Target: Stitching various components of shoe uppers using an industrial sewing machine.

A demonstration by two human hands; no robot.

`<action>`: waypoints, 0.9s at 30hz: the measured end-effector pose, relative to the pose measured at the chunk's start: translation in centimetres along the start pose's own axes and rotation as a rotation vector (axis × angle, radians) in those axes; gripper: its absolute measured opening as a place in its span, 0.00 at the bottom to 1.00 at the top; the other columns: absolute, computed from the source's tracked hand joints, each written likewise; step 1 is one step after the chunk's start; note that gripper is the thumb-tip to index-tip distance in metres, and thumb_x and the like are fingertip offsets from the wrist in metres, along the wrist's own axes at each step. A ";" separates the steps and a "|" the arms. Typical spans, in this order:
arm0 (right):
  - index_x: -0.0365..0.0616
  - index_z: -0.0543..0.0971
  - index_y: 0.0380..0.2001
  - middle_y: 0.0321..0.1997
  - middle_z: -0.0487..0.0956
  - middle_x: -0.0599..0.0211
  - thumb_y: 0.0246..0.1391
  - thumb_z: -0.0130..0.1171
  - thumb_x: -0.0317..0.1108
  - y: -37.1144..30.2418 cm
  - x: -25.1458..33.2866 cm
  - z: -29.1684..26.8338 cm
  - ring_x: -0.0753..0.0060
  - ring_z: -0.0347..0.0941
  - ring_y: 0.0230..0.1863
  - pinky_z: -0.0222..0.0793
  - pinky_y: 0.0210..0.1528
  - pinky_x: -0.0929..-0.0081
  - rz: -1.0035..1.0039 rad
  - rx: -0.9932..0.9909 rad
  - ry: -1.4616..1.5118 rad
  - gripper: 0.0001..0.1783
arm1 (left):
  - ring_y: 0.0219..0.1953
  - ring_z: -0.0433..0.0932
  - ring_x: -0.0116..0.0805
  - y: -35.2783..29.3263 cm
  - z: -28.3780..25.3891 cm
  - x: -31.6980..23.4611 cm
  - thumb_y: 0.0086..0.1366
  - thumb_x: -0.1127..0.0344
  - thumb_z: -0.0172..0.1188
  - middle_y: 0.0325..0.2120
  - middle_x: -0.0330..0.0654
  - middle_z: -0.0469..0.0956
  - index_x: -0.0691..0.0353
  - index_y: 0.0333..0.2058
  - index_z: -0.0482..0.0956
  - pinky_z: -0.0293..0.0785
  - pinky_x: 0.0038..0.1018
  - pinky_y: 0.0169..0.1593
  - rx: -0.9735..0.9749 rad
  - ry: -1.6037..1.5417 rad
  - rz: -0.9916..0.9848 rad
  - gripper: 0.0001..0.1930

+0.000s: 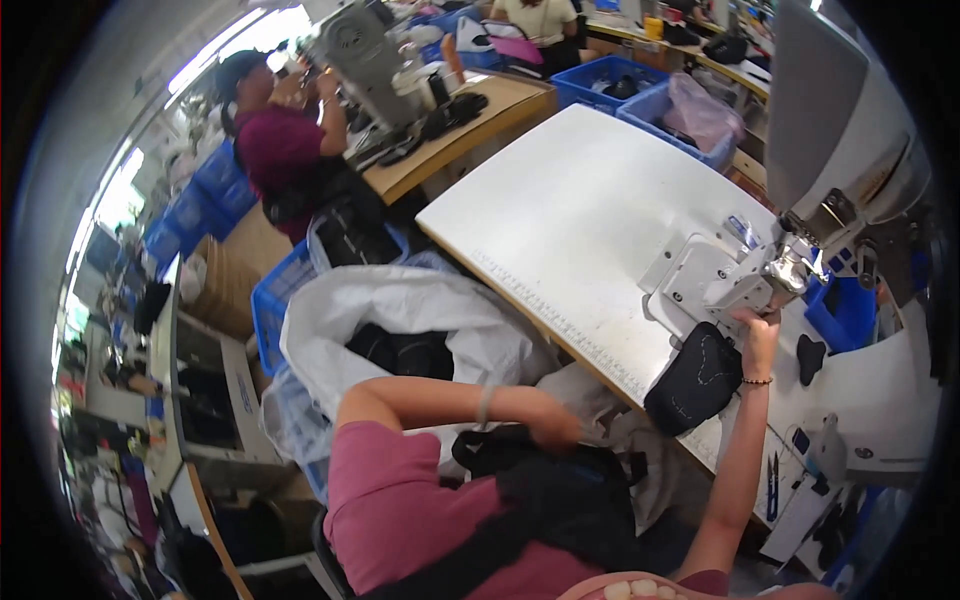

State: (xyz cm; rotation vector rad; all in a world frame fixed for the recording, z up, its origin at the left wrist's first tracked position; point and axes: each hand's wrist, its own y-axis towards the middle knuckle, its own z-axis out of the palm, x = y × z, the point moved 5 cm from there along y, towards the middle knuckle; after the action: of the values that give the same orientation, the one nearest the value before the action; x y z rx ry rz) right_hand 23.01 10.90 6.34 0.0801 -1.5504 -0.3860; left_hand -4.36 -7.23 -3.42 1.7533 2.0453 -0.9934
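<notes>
My right hand [758, 343], with a beaded bracelet at the wrist, is at the head of a sewing machine [790, 265], right under its metal parts. Its fingers look curled, but the machine partly covers them, and what they grip I cannot make out. Against the wrist, a rounded black padded piece [697, 378] with white stitched lines rests at the table's front edge. My left hand [556, 420] is bent across in front of my body, above a black bag [560, 480]; its fingers are hidden and blurred.
The white tabletop [580, 190] spreads left of the machine. A large white sack [330, 300] holding black pieces stands in a blue crate [268, 300]. Small snips [772, 488] and a small black piece [810, 358] lie to the right. Another person [285, 140] works at the far left.
</notes>
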 end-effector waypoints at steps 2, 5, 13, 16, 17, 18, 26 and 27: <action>0.37 0.75 0.28 0.27 0.76 0.67 0.32 0.56 0.21 -1.0 1.8 1.0 0.77 0.71 0.27 0.65 0.29 0.80 0.021 -0.035 0.090 0.12 | 0.31 0.78 0.43 -5.3 -8.2 -3.7 0.61 0.61 0.50 0.28 0.50 0.80 0.64 0.31 0.81 0.73 0.35 0.36 0.261 -0.225 -0.230 0.14; 0.38 0.75 0.36 0.31 0.77 0.68 0.32 0.56 0.21 -1.6 0.1 0.1 0.77 0.72 0.30 0.66 0.31 0.80 0.077 -0.011 0.031 0.20 | 0.26 0.79 0.35 -8.4 -18.2 -1.9 0.61 0.59 0.50 0.24 0.45 0.80 0.65 0.26 0.79 0.73 0.30 0.32 -0.228 -0.256 -0.505 0.16; 0.38 0.75 0.39 0.32 0.78 0.69 0.35 0.56 0.21 -2.7 2.0 3.5 0.76 0.75 0.32 0.71 0.36 0.79 0.055 0.058 0.114 0.20 | 0.30 0.77 0.32 -4.1 -17.7 4.2 0.62 0.58 0.53 0.29 0.45 0.77 0.68 0.38 0.75 0.72 0.27 0.36 -0.983 -0.374 -0.680 0.17; 0.35 0.75 0.36 0.31 0.78 0.68 0.34 0.56 0.22 -2.7 0.7 2.7 0.76 0.74 0.31 0.70 0.34 0.79 0.048 0.043 0.122 0.18 | 0.34 0.75 0.41 -1.5 -16.2 4.3 0.61 0.54 0.55 0.34 0.53 0.74 0.72 0.43 0.72 0.71 0.31 0.40 -1.248 -0.411 -0.554 0.23; 0.32 0.75 0.35 0.30 0.78 0.67 0.34 0.57 0.23 -2.5 0.3 2.0 0.76 0.74 0.29 0.69 0.33 0.78 0.045 0.031 0.139 0.18 | 0.34 0.74 0.41 -0.6 -16.1 4.2 0.61 0.53 0.56 0.34 0.53 0.72 0.73 0.44 0.72 0.70 0.30 0.40 -1.295 -0.343 -0.581 0.25; 0.31 0.74 0.38 0.31 0.78 0.66 0.34 0.57 0.23 -2.4 0.0 1.9 0.74 0.74 0.30 0.70 0.34 0.78 0.040 0.060 0.162 0.20 | 0.34 0.73 0.41 0.1 -15.4 4.4 0.60 0.53 0.57 0.35 0.53 0.70 0.74 0.46 0.71 0.70 0.29 0.41 -1.331 -0.279 -0.621 0.27; 0.37 0.69 0.52 0.43 0.78 0.56 0.47 0.60 0.41 -1.5 2.1 -0.3 0.62 0.74 0.43 0.69 0.43 0.71 -0.275 0.239 -0.412 0.30 | 0.31 0.76 0.32 -2.1 -14.5 6.4 0.61 0.55 0.57 0.34 0.52 0.76 0.76 0.48 0.69 0.72 0.24 0.36 -1.356 -0.494 -0.653 0.27; 0.35 0.69 0.52 0.43 0.77 0.55 0.48 0.59 0.39 -3.0 3.6 -2.0 0.63 0.74 0.44 0.69 0.44 0.72 -0.213 0.144 -0.443 0.29 | 0.32 0.76 0.32 -1.5 -14.2 5.4 0.61 0.55 0.56 0.36 0.51 0.75 0.75 0.50 0.67 0.73 0.24 0.36 -1.348 -0.563 -0.593 0.28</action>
State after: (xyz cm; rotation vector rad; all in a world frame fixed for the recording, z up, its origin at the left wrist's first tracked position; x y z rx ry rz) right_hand 24.34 6.65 8.81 0.2896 -2.0153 -0.4818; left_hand -3.86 6.05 4.14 0.1656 1.9722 -0.0071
